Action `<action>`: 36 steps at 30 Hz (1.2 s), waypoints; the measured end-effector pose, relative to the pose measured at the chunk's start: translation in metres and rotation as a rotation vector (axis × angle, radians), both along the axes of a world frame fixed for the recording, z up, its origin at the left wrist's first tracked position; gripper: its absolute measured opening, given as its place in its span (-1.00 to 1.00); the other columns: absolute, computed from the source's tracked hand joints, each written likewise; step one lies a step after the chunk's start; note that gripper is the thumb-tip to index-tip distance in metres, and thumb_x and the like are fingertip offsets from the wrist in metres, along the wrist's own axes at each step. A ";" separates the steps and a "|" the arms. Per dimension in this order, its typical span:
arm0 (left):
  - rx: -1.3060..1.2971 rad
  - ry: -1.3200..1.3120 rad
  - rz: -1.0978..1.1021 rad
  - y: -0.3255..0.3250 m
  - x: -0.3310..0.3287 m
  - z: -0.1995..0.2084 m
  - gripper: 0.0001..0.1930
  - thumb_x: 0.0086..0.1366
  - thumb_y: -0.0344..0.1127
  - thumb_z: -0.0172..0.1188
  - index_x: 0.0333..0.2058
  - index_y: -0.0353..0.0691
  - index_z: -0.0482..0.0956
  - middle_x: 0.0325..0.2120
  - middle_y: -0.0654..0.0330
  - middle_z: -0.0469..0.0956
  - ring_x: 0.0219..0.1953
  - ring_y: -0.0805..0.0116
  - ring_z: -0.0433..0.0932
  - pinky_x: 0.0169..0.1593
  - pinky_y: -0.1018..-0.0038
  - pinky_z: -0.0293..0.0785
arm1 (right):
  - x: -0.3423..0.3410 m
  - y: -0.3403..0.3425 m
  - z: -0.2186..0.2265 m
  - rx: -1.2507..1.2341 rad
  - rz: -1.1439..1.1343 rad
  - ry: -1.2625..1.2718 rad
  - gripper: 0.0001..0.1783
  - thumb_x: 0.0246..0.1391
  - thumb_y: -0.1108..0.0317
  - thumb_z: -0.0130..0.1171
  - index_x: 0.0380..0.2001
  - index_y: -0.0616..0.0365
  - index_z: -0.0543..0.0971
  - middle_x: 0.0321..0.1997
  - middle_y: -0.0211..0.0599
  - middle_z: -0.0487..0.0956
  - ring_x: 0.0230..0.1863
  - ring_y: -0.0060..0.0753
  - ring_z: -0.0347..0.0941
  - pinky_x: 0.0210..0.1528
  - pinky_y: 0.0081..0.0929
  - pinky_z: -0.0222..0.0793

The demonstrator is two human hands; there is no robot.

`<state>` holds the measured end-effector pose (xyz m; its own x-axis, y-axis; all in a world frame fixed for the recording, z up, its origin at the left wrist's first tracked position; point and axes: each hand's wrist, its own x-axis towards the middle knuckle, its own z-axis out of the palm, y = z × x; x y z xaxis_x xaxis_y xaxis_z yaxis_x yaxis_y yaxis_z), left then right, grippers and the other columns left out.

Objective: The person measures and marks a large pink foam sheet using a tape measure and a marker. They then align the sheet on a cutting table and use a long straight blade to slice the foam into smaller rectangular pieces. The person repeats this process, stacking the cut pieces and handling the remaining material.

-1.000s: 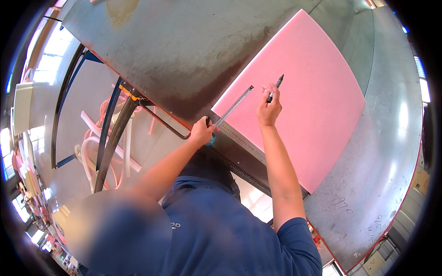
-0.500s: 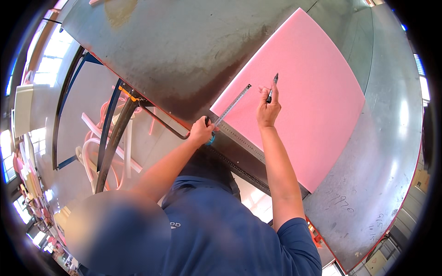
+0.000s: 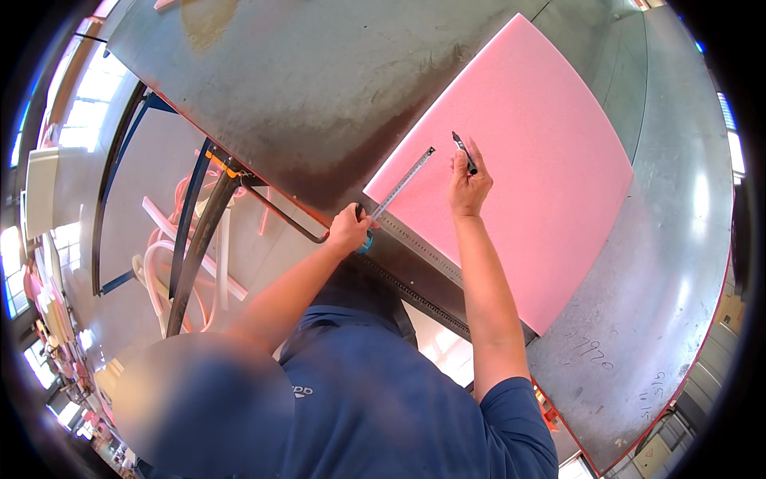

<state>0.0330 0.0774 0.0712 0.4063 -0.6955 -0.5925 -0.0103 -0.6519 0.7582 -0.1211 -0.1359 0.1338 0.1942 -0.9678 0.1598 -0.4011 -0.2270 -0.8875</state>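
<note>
Left hand (image 3: 349, 230): fingers curled closed around a tape measure (image 3: 367, 242), its case mostly hidden by the grip, a blue part showing below; held at the near left corner of the sheet.

Right hand (image 3: 472, 190): marker (image 3: 464, 154) grasped between thumb and fingers, dark, slim, tilted, tip toward the upper left; whether the tip touches the sheet cannot be told.

Tape blade (image 3: 404, 176): pale, straight, drawn out from the left hand over the sheet, roughly along its left edge; dark end hook near the marker, apart from it.

Foam sheet (image 3: 542, 184): pink, smooth, four-sided, flat on the table, near edge beside a graduated metal strip (image 3: 423, 251).

Table (image 3: 319, 104): grey metal, scuffed, red-edged, tan stain at the upper left, handwritten marks at the lower right.

Room: pink and white offcut strips (image 3: 159, 247) in a loose tangle left of the table, behind a dark slanted post (image 3: 194, 267); bright windows (image 3: 89, 100) beyond, at the left rim
</note>
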 end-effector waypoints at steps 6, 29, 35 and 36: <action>0.009 -0.041 -0.002 0.001 -0.003 -0.003 -0.74 0.32 -0.41 0.17 -0.48 -0.17 0.25 -0.54 0.20 0.65 -0.32 0.39 0.73 -0.43 0.46 0.44 | -0.002 -0.006 -0.005 -0.024 -0.010 -0.010 -0.59 0.30 0.15 0.20 0.01 0.26 0.64 -0.28 -0.19 0.71 -0.31 -0.50 0.62 -0.24 -0.54 0.52; 0.098 -0.079 -0.014 0.001 -0.007 0.000 -0.80 0.31 -0.27 0.16 -0.43 -0.17 0.36 -0.42 0.23 0.74 -0.31 0.19 0.70 -0.21 0.29 0.54 | 0.000 -0.034 -0.002 0.315 -0.089 0.009 -0.64 0.25 0.20 0.23 -0.40 0.36 0.63 -0.54 -0.24 0.66 -0.54 -0.49 0.62 -0.46 -0.54 0.58; 0.038 -0.122 -0.003 0.001 -0.009 0.000 -0.75 0.30 -0.39 0.17 -0.49 -0.18 0.27 -0.50 0.16 0.70 -0.35 0.39 0.72 -0.42 0.45 0.45 | 0.005 -0.038 -0.002 0.397 -0.079 -0.009 -0.63 0.24 0.19 0.24 -0.44 0.34 0.63 -0.53 -0.22 0.67 -0.53 -0.47 0.63 -0.46 -0.54 0.60; 0.033 -0.121 0.002 0.001 -0.010 -0.002 -0.75 0.30 -0.39 0.17 -0.49 -0.18 0.27 -0.49 0.16 0.70 -0.36 0.40 0.72 -0.42 0.45 0.45 | 0.006 -0.039 -0.003 0.409 -0.076 -0.017 -0.63 0.24 0.18 0.23 -0.44 0.35 0.63 -0.54 -0.22 0.66 -0.54 -0.48 0.62 -0.46 -0.54 0.59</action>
